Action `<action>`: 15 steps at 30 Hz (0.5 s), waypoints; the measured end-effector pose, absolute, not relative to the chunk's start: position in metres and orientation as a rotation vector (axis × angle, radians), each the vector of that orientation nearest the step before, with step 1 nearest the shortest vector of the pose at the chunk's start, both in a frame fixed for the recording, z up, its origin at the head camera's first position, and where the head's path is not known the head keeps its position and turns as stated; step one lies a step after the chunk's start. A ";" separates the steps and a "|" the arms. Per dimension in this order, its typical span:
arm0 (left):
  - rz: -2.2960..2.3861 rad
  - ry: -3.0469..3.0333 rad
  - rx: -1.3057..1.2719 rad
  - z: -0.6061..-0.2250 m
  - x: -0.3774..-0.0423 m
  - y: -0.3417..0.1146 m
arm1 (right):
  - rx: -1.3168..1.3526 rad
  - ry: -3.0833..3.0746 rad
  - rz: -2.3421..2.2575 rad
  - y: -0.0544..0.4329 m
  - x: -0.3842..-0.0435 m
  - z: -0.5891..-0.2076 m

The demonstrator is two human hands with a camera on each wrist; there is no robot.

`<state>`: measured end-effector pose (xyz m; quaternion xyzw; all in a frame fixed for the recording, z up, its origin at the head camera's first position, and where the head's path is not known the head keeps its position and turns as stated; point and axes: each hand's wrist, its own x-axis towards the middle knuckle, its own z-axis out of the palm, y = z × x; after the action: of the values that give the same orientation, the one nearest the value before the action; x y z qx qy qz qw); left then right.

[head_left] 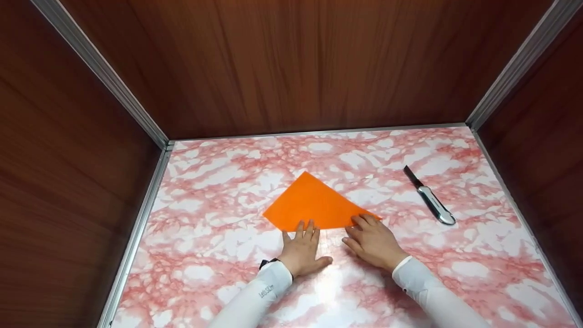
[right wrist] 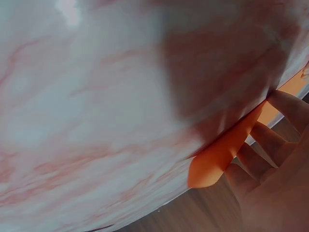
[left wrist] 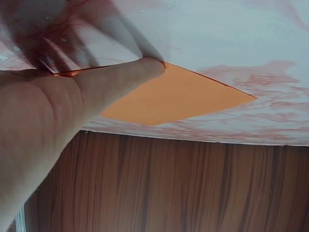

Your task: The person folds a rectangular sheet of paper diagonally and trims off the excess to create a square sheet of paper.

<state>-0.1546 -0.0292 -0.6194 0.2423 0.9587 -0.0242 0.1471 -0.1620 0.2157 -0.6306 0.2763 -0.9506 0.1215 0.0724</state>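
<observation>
A folded sheet of orange paper (head_left: pixel 314 200) lies on the table, its pointed top toward the back wall and a long slanting edge running down to the right corner. My left hand (head_left: pixel 300 249) lies with spread, straight fingers at the paper's front edge, fingertips on it and thumb out to the right. At the right corner my right hand (head_left: pixel 374 241) rests its bent fingertips on the paper, thumb toward the left hand. In the right wrist view its fingers (right wrist: pixel 258 164) lie along the narrow end of the paper, which looks slightly bowed there.
A knife (head_left: pixel 430 197) with a dark blade and a grey-and-dark handle lies right of the paper, blade pointing to the back. The red-and-white marbled tabletop (head_left: pixel 205 237) is bordered by brown wood-grain panels (head_left: pixel 319 68) and metal edge strips (head_left: pixel 136 218).
</observation>
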 end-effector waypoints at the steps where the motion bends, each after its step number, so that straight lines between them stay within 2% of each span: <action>1: -0.068 2.757 0.698 -0.619 -0.155 -0.029 | 0.829 -2.846 0.367 0.217 -0.162 -0.631; 15: 0.024 2.749 0.702 -0.615 -0.157 -0.030 | 0.835 -2.806 0.386 0.225 -0.162 -0.632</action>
<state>-0.1569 -0.0304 -0.6148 0.2444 0.9577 0.0085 0.1518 -0.1617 0.2249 -0.6322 0.2815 -0.9460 0.1302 0.0943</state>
